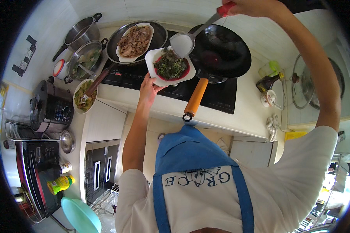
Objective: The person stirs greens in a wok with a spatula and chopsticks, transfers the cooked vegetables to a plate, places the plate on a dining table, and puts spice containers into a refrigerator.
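Observation:
My left hand holds a white square dish by its near left edge. Dark leafy greens lie in red liquid in the dish. In my right hand, at the top, is the red handle of a metal ladle. The ladle's bowl is over the dish's far edge, partly above the greens; whether they touch cannot be told. Just right of the dish, a black wok with a wooden handle rests on the cooktop, a little reddish liquid at its bottom.
A frying pan holds an oval plate of cooked meat. Left of it are a glass-lidded pot, a steel pot and a bowl of vegetables beneath the pan's handle. A dark bottle and a small bowl stand right.

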Tool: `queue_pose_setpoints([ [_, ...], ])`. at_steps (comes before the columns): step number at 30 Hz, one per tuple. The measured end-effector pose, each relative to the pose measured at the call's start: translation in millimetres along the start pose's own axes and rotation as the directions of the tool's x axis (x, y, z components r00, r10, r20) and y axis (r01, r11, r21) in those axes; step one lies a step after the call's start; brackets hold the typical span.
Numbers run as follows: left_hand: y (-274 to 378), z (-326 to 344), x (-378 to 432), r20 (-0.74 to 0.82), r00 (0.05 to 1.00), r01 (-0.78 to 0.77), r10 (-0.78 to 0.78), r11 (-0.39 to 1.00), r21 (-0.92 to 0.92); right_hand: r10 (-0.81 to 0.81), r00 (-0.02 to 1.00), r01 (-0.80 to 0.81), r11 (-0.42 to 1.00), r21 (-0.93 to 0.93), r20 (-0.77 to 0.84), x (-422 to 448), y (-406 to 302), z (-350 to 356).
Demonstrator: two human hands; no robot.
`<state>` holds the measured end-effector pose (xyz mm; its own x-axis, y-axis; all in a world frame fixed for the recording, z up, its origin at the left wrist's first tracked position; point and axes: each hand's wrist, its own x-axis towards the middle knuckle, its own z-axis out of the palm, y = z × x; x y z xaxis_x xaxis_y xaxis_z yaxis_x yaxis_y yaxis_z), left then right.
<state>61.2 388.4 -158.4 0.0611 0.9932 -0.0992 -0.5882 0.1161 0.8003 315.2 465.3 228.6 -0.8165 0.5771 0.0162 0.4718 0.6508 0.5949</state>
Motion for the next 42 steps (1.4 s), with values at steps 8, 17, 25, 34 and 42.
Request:
queue_pose_setpoints([
  [8,15,-20,-17,0.054,0.996,-0.060,0.065,0.995,-0.084,0.120,0.988,-0.143,0.951,-0.274,-0.098,-25,-67,-27],
  [17,58,5,-52,0.092,0.993,-0.064,0.076,0.989,-0.132,0.158,0.924,-0.217,0.966,-0.138,-0.347,-100,-122,-29],
  [25,75,16,-59,0.136,0.989,-0.051,0.058,0.997,-0.058,0.081,0.892,-0.229,0.929,-0.290,-0.445,-93,-132,-28],
  [34,69,25,-50,0.117,0.989,-0.078,0.091,0.991,-0.106,0.096,0.896,-0.262,0.903,-0.342,-0.432,-111,-135,-45],
  [42,71,30,-45,0.083,0.991,-0.090,0.103,0.985,-0.148,0.069,0.925,-0.191,0.935,-0.300,-0.374,-122,-150,-50],
])
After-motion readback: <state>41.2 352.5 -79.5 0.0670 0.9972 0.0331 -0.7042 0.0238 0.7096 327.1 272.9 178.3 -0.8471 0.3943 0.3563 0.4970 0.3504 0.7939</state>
